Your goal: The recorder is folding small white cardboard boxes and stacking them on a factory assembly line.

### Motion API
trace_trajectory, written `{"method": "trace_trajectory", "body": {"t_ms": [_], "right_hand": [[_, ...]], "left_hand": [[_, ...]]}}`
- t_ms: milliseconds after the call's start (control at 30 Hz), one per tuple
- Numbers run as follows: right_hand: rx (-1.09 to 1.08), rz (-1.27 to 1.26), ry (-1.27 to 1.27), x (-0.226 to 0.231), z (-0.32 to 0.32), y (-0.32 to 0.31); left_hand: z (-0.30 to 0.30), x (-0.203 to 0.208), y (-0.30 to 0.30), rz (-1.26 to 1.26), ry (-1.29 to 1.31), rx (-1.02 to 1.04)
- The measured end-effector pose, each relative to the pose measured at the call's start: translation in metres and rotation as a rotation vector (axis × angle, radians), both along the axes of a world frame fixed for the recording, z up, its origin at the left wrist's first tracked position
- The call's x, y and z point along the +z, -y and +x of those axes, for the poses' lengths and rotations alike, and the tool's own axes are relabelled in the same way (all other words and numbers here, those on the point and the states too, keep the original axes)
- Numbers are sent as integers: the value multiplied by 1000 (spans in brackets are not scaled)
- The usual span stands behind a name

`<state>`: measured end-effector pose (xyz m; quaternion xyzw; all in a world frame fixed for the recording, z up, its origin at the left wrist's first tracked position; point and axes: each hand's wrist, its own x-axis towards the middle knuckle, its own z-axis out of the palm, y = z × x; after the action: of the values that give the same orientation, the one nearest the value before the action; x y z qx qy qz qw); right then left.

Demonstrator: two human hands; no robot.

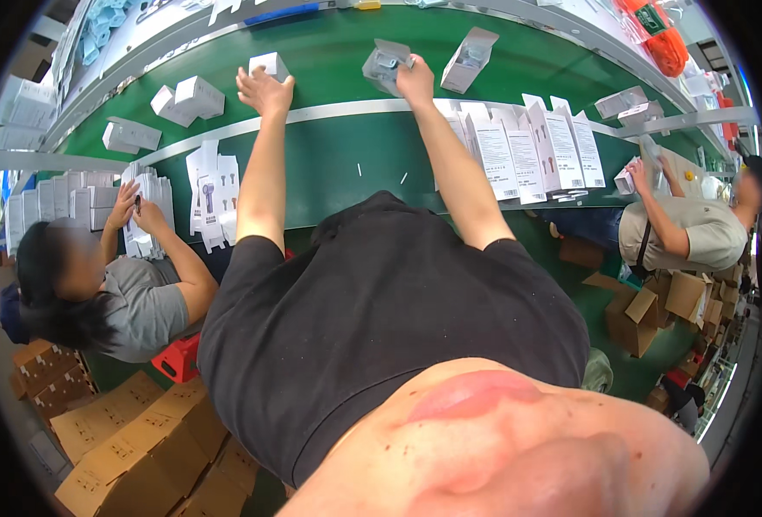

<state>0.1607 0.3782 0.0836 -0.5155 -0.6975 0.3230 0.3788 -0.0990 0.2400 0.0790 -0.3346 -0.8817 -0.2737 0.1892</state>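
Observation:
My left hand (265, 92) is stretched over the far green surface with its fingers spread. Just beyond its fingertips stands a small white box (271, 64); whether they touch it is hard to tell. My right hand (415, 80) grips the side of an open-topped carton (372, 71), its thumb and fingers at the rim. Inside that carton shows a crumpled, bluish-grey wrapped item (389, 64). To the right of this hand stands another open carton (470, 62) with its flap raised.
White boxes (198, 97) lie at the far left. Upright open cartons (562, 151) fill the bench's right side; flat printed cartons (213, 194) lie left. Co-workers sit left (140, 310) and stand right (687, 228). A pale rail (346, 109) crosses the bench. Brown cartons (140, 439) stand behind left.

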Motion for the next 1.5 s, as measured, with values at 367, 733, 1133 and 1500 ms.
{"method": "trace_trajectory", "body": {"t_ms": [367,733,1133,1500], "right_hand": [[253,-837,-704,26,36,158],[334,245,72,-12,59,155],[592,397,84,23,58,172],[544,709,371,10,51,172]], "left_hand": [[173,-12,76,476,670,-556],[194,-27,100,397,651,-804],[200,-26,111,319,736,-875],[202,-25,117,211,709,-807]]}}
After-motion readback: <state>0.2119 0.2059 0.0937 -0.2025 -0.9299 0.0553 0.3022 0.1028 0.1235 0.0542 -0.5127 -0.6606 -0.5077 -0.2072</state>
